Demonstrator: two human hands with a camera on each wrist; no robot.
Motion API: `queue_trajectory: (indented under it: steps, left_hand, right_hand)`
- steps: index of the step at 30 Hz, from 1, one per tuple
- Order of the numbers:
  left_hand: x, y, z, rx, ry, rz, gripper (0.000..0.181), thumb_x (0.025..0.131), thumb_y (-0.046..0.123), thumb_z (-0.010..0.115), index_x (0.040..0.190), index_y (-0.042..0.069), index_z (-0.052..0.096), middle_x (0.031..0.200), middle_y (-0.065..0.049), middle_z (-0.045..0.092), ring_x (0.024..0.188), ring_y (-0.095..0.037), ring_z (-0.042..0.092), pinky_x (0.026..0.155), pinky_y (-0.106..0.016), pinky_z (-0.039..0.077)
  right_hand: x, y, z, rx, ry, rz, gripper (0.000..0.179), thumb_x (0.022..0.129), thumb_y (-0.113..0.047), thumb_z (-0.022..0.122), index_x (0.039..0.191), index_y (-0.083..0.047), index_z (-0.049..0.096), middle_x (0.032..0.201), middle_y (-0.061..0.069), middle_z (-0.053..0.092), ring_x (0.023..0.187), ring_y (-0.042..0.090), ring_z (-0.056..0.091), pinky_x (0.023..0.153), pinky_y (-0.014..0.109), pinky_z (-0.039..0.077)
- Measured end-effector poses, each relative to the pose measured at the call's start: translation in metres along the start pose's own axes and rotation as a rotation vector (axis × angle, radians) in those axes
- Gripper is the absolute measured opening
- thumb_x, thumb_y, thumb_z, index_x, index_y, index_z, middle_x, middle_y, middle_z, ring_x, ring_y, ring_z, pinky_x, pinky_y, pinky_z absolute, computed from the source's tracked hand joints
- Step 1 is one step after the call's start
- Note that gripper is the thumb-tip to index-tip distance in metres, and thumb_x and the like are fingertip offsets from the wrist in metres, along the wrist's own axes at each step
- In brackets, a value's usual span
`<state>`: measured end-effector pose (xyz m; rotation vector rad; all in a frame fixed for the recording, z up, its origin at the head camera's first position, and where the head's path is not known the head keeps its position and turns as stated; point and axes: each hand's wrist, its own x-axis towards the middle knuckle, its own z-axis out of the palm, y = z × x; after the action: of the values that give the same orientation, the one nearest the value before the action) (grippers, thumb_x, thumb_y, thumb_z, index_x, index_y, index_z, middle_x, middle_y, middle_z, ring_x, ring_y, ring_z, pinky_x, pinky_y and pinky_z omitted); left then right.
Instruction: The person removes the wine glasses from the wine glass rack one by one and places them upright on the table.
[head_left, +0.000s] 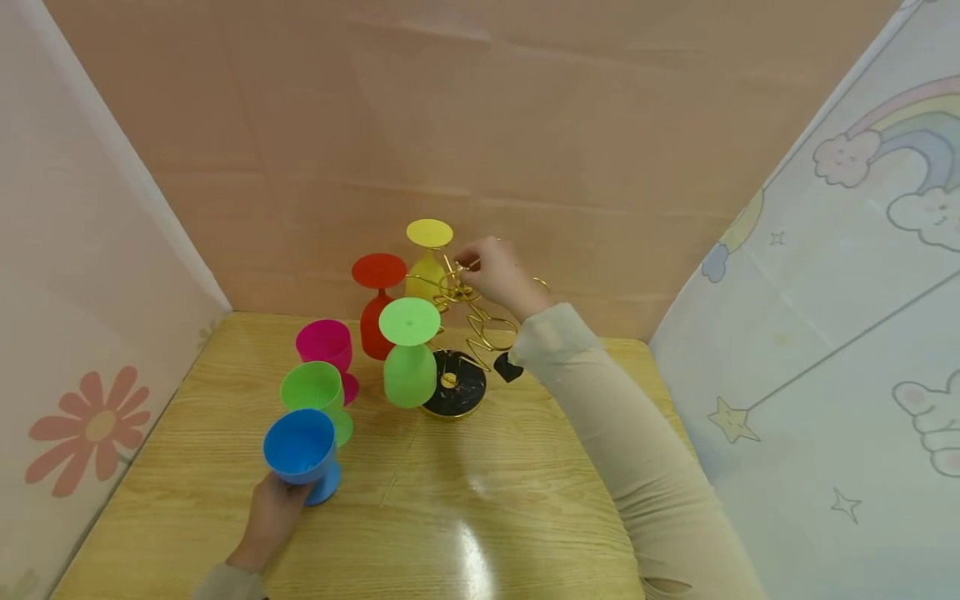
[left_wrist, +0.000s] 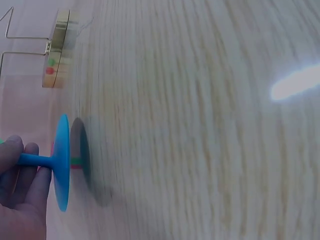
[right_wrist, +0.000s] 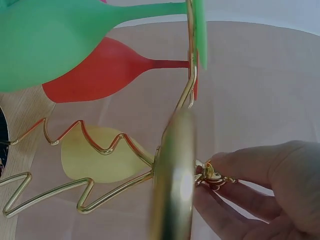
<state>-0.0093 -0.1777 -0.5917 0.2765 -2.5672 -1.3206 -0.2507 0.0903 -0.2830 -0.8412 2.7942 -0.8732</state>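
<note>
My left hand [head_left: 270,518] grips a blue goblet [head_left: 298,446] by its stem; in the left wrist view the goblet's round foot [left_wrist: 62,165] is close over the wooden table. With my right hand [head_left: 497,271] I pinch the small gold knob [right_wrist: 212,175] at the top of a gold wire glass rack [head_left: 450,287]. The rack stands on a round black base [head_left: 459,390]. Upside down on it hang a light green goblet [head_left: 409,375], a red goblet [head_left: 377,321] and a yellow goblet [head_left: 426,277]. An unoccupied wire loop [head_left: 498,333] shows at its right.
Beyond the blue goblet, a green goblet [head_left: 311,389] and a pink goblet [head_left: 324,342] stand upright in a row on the table [head_left: 420,533]. A tan cloth backdrop [head_left: 337,142] rises behind the rack, with printed panels on both sides.
</note>
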Motion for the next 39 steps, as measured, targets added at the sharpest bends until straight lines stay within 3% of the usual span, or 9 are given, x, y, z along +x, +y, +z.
queue_trajectory:
  steps: [6, 20, 26, 39]
  left_hand:
    - [-0.002, -0.003, -0.006, -0.016, -0.052, -0.040, 0.034, 0.094, -0.006, 0.064, 0.122, -0.019, 0.050, 0.119, -0.039, 0.060, 0.114, -0.056, 0.058, 0.093, -0.064, 0.050]
    - [-0.003, -0.008, -0.006, -0.058, -0.068, -0.012, 0.049, 0.093, 0.001, 0.070, 0.131, -0.017, 0.046, 0.124, -0.034, 0.060, 0.118, -0.052, 0.056, 0.096, -0.061, 0.049]
    - [0.000, -0.010, -0.006, -0.125, -0.140, -0.074, 0.056, 0.095, 0.007, 0.070, 0.137, -0.016, 0.039, 0.132, -0.037, 0.053, 0.124, -0.055, 0.051, 0.100, -0.067, 0.044]
    - [0.000, -0.011, -0.003, -0.142, -0.180, -0.062, 0.058, 0.097, 0.009, 0.068, 0.141, -0.013, 0.037, 0.137, -0.036, 0.050, 0.128, -0.055, 0.048, 0.102, -0.069, 0.041]
  right_hand:
    - [0.002, 0.000, 0.002, -0.064, 0.001, -0.050, 0.026, 0.099, 0.000, 0.060, 0.123, 0.003, 0.070, 0.121, 0.020, 0.070, 0.108, 0.031, 0.068, 0.091, 0.038, 0.057]
    - [0.002, 0.007, -0.004, -0.046, -0.034, -0.053, 0.027, 0.101, -0.003, 0.060, 0.126, -0.003, 0.071, 0.123, 0.015, 0.069, 0.108, 0.027, 0.066, 0.087, 0.036, 0.056]
    - [0.005, 0.014, -0.001, 0.003, -0.014, -0.115, 0.027, 0.097, 0.004, 0.063, 0.122, 0.000, 0.073, 0.120, 0.018, 0.071, 0.108, 0.029, 0.067, 0.091, 0.037, 0.056]
    - [0.006, 0.028, -0.001, 0.084, -0.038, -0.218, 0.025, 0.096, 0.008, 0.062, 0.119, 0.005, 0.072, 0.118, 0.021, 0.071, 0.110, 0.033, 0.068, 0.096, 0.037, 0.055]
